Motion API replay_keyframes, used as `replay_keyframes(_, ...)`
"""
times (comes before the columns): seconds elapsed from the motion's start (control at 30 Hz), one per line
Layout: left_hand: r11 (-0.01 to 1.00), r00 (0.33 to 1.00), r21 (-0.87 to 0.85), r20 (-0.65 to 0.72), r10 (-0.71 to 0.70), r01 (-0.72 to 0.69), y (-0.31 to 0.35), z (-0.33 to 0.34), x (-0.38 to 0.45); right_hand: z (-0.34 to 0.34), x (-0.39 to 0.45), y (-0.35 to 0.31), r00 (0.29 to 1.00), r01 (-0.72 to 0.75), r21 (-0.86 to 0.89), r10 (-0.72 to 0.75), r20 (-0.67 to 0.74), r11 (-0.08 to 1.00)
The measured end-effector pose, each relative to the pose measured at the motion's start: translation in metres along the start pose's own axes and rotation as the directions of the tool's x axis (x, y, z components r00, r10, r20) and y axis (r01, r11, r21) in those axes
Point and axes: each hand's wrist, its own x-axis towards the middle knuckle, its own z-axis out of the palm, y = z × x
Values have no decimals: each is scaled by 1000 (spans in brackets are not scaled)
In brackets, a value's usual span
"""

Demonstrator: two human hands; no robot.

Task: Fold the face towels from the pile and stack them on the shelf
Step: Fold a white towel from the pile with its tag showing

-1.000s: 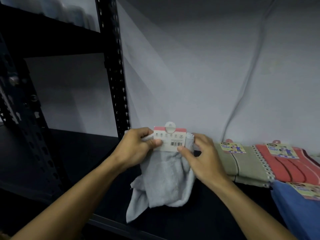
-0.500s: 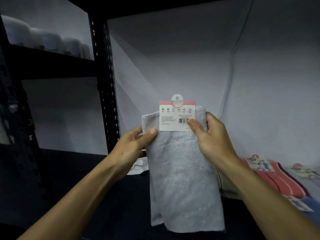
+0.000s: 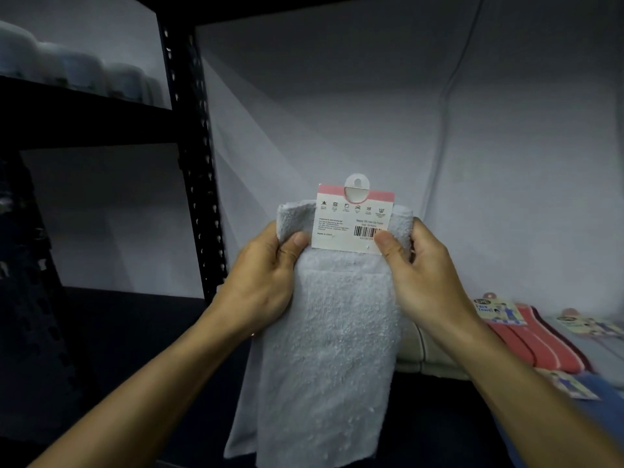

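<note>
The grey face towel [image 3: 332,349] hung vertically in mid-air in front of the shelf [image 3: 135,332], its long axis running top to bottom, the folded upper edge uppermost and the loose lower edge pointing down toward the shelf board. A cardboard label [image 3: 354,219] with a pink band, a barcode and a hanger tab stood upright at the upper edge, printed side toward the camera. The left hand [image 3: 266,282] gripped the upper left corner of the towel, thumb on the front face just beside the label. The right hand [image 3: 422,275] gripped the upper right corner, thumb pressed on the lower right corner of the label over the barcode. A beige folded towel [image 3: 429,352] and a red striped towel [image 3: 533,342] lay on the shelf to the right, behind the right forearm, with a blue towel [image 3: 591,390] nearer the camera. Compared with the frame half a second before, the towel stood closer to the camera and the left thumb had shifted from the towel's side edge onto its front. One second before, the towel was bunched low against the shelf board.
</note>
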Motion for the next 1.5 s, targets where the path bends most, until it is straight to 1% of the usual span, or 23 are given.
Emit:
replay_keyframes(0.1, 997, 1000, 73, -8, -10, 11, -3, 0, 0, 3, 1, 1, 999, -33, 52, 32, 29, 998)
replay_keyframes(0.2, 997, 1000, 78, -26, -1, 3, -6, -1, 0, 4, 1, 2, 998, -45, 75, 42, 45, 996)
replay_keyframes(0.3, 997, 999, 74, -36, 11, -8, -7, -1, -1, 3, 1, 2, 995, -35, 32, 32, 94, 999)
replay_keyframes(0.43, 994, 998, 106, -58, 18, -11, -9, -2, -1, 1, 4, 1, 986, 3, -84, 11, 166, 996)
replay_keyframes(0.53, 995, 995, 100, -101, -7, 17, -10, 0, -4, 1, 4, 1, 989, -31, -89, 43, 142, 996)
replay_keyframes(0.63, 993, 981, -21, -153, -118, 116, -6, 1, -9, 3, -2, 0, 986, -146, 37, 142, 88, 989)
replay_keyframes(0.73, 967, 954, -124, -177, -243, 223, 0, 3, -5, 5, -4, -3, 972, -233, 161, 230, 40, 959)
replay_keyframes(0.8, 940, 936, -170, -147, -321, 296, 0, 5, 5, 7, 3, -2, 954, -293, 191, 299, -2, 937)
replay_keyframes(0.87, 899, 906, -198, -91, -413, 390, -8, 10, 14, 12, 15, 6, 931, -347, 172, 361, -54, 922)
replay_keyframes(0.93, 857, 870, -192, -33, -493, 478, -24, 19, 21, 21, 25, 24, 914, -390, 75, 396, -90, 918)
replay_keyframes(0.97, 830, 846, -194, -6, -534, 523, -34, 24, 22, 26, 28, 39, 904, -420, -18, 417, -90, 907)
replay_keyframes(1.0, 795, 811, -186, 17, -585, 578, -47, 31, 20, 30, 28, 54, 895, -445, -135, 438, -82, 885)
replay_keyframes(1.07, 704, 723, -188, 49, -689, 684, -76, 43, 8, 39, 18, 83, 859, -474, -400, 511, -17, 784)
replay_keyframes(1.1, 666, 689, -193, 92, -719, 721, -91, 48, -1, 44, 11, 98, 838, -456, -505, 544, 34, 733)
replay_keyframes(1.17, 611, 628, -151, 232, -742, 777, -125, 56, -16, 51, -3, 121, 805, -380, -657, 583, 112, 651)
replay_keyframes(1.2, 593, 602, -126, 276, -749, 796, -139, 59, -22, 55, -8, 130, 802, -321, -720, 581, 140, 616)
replay_keyframes(1.23, 579, 582, -105, 283, -762, 809, -150, 60, -26, 58, -11, 139, 801, -255, -775, 576, 166, 578)
replay_keyframes(1.27, 580, 582, -94, 271, -767, 809, -161, 61, -27, 60, -13, 145, 807, -190, -817, 560, 185, 544)
replay_keyframes(1.33, 610, 619, -116, 227, -752, 784, -173, 62, -27, 63, -13, 155, 832, -93, -870, 518, 199, 483)
replay_keyframes(1.37, 625, 638, -127, 193, -746, 770, -174, 62, -26, 64, -13, 159, 847, -64, -884, 494, 198, 463)
replay_keyframes(1.43, 633, 647, -139, 113, -754, 762, -176, 64, -22, 68, -11, 166, 873, -22, -903, 448, 191, 428)
replay_keyframes(1.5, 653, 658, -80, 72, -749, 753, -182, 67, -23, 71, -11, 173, 884, 0, -900, 421, 203, 435)
